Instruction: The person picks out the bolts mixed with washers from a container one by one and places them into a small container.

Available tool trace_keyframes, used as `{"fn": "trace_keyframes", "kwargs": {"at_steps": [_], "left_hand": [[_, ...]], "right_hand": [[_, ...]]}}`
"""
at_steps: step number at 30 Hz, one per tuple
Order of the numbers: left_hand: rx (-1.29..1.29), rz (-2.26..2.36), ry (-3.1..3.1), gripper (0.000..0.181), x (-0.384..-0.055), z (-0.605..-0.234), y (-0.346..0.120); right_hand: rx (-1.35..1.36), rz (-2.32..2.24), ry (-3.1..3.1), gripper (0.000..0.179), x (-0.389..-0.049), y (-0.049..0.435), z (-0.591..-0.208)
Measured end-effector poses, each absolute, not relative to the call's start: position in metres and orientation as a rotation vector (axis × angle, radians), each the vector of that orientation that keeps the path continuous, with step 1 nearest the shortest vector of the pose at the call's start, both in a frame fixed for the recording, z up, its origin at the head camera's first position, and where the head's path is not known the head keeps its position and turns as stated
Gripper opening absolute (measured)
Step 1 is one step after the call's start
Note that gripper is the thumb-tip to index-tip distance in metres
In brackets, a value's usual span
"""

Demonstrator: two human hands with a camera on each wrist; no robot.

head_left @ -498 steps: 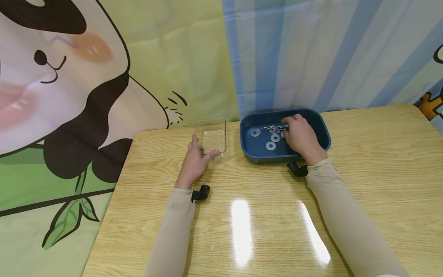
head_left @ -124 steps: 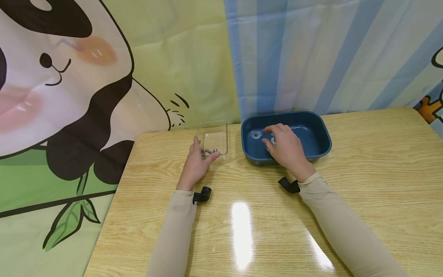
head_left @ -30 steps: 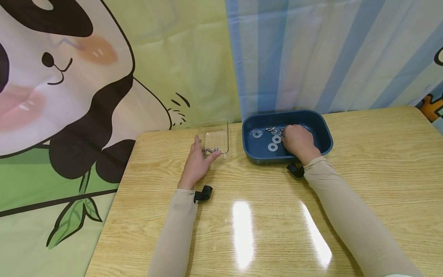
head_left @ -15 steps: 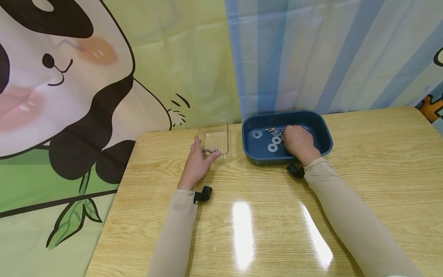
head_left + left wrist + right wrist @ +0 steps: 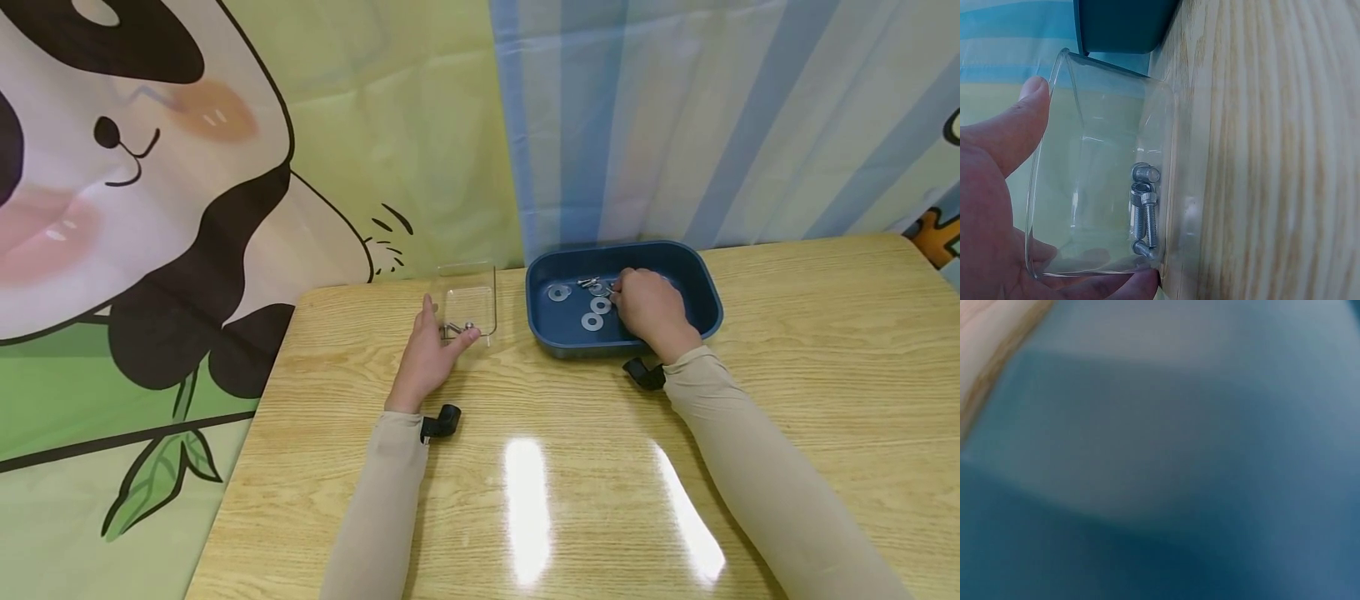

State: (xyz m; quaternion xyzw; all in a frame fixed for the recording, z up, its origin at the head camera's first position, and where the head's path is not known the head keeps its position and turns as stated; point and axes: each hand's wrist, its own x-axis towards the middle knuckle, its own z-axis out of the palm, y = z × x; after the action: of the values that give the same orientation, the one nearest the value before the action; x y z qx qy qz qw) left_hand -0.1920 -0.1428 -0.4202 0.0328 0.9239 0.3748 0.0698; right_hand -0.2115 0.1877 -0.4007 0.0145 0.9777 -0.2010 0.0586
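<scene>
In the head view a clear plastic box (image 5: 471, 304) stands on the table. My left hand (image 5: 423, 358) holds its near left corner, thumb in front and fingers along the side. Several silver socket-head bolts (image 5: 1146, 212) lie inside it, seen up close in the left wrist view. My right hand (image 5: 651, 307) reaches into a blue tray (image 5: 551, 342), fingers curled, with a bolt (image 5: 611, 290) at the fingertips, partly hidden. Left of it lie flat washers (image 5: 592, 322) and more bolts (image 5: 588, 282). The right wrist view shows only the blurred blue tray wall (image 5: 1116, 425).
The tray and the box stand side by side at the back edge of the wooden table (image 5: 600, 467), against a printed curtain (image 5: 420, 125). Black camera mounts (image 5: 442, 421) sit on both wrists.
Since the earliest frame, more bolts lie in the clear box. The right hand was over the tray's left part, then moved right to the bolts; lately it lifts slightly. The left hand stays put.
</scene>
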Motion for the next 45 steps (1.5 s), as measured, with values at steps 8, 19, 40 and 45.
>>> {"fn": "trace_keyframes", "kwargs": {"at_steps": [8, 19, 40, 45], "left_hand": [[0.106, 1.128, 2.778, 0.110, -0.193, -0.421, -0.144], [0.103, 1.127, 2.775, 0.110, -0.192, -0.422, -0.144], [0.100, 1.118, 2.778, 0.110, -0.191, -0.420, -0.144], [0.101, 1.123, 2.779, 0.109, -0.191, -0.420, -0.144]], "right_hand": [[0.017, -0.632, 2.993, 0.027, -0.205, 0.186, -0.394], [-0.039, -0.641, 3.039, 0.025, -0.198, 0.180, -0.386], [-0.110, -0.744, 3.085, 0.021, -0.185, 0.167, -0.374], [-0.143, -0.759, 3.088, 0.020, -0.184, 0.162, -0.373]]}}
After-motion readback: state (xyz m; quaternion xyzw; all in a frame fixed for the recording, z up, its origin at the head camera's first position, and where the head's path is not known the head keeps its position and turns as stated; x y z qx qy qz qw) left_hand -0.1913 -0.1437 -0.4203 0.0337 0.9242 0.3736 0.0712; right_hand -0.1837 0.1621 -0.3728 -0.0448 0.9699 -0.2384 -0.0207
